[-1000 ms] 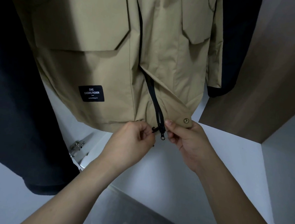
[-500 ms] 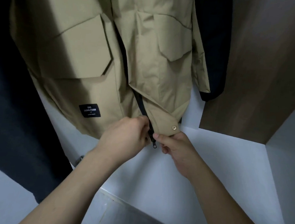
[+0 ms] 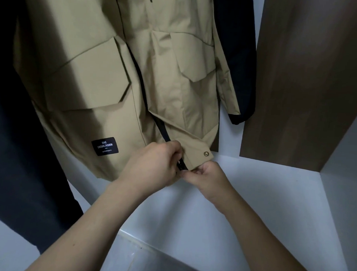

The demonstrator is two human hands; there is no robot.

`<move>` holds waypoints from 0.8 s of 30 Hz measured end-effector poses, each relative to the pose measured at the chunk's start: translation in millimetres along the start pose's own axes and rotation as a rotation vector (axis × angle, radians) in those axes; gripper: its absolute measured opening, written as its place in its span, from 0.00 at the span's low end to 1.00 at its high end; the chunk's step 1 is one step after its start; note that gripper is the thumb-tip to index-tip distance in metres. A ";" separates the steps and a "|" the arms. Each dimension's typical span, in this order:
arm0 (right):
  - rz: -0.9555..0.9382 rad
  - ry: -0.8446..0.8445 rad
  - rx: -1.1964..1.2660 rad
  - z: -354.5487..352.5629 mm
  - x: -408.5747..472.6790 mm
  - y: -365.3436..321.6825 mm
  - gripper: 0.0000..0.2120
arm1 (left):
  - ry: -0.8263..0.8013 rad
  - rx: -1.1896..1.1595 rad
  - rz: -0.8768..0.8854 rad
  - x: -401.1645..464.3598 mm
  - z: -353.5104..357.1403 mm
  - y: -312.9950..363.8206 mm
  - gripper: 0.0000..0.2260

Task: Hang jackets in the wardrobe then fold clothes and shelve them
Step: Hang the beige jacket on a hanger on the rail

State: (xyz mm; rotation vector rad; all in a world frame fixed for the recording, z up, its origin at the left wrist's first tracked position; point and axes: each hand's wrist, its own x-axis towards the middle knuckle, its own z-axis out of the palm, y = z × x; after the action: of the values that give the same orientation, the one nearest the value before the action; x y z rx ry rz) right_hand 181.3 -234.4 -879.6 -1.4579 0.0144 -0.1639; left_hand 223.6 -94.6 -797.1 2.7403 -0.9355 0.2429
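Jacket (image 3: pixel 106 87), tan, hangs in the wardrobe across the upper middle of the head view, between dark garments. At its hem, mid-frame, the left hand (image 3: pixel 151 165) and right hand (image 3: pixel 207 177) each pinch one side of the black zipper (image 3: pixel 181 166), seemingly to join the ends so it hangs closed.

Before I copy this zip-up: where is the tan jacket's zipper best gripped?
Probably at the zipper base at the hem, from below and in front: the tan jacket hangs, so its two edges meet lowest there. The left hand and right hand pinch either side.
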 end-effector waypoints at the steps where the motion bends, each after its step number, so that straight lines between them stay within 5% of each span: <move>1: -0.004 0.009 -0.040 0.7 -1.3 0.5 0.10 | -0.003 0.005 0.000 -0.1 1.0 -1.9 0.05; 7: 0.032 0.079 -0.209 -3.4 -1.1 6.0 0.16 | 0.030 0.163 -0.029 -2.5 3.8 -7.7 0.22; 15: 0.020 0.174 -0.158 -0.3 -0.2 5.0 0.08 | 0.196 0.403 -0.045 10.2 0.5 -6.6 0.05; 20: 0.088 0.164 -0.160 -2.5 -4.6 8.3 0.03 | 0.303 0.451 -0.132 15.1 -15.1 -13.9 0.05; 24: 0.220 0.216 -0.188 -13.5 0.2 8.9 0.12 | 0.338 0.465 -0.036 14.3 -15.6 -11.4 0.09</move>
State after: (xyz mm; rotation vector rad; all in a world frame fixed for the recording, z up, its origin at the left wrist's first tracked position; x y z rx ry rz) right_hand 181.0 -246.8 -890.0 -1.6080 0.3732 -0.1424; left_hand 240.6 -89.9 -780.8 2.9698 -0.8142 0.9943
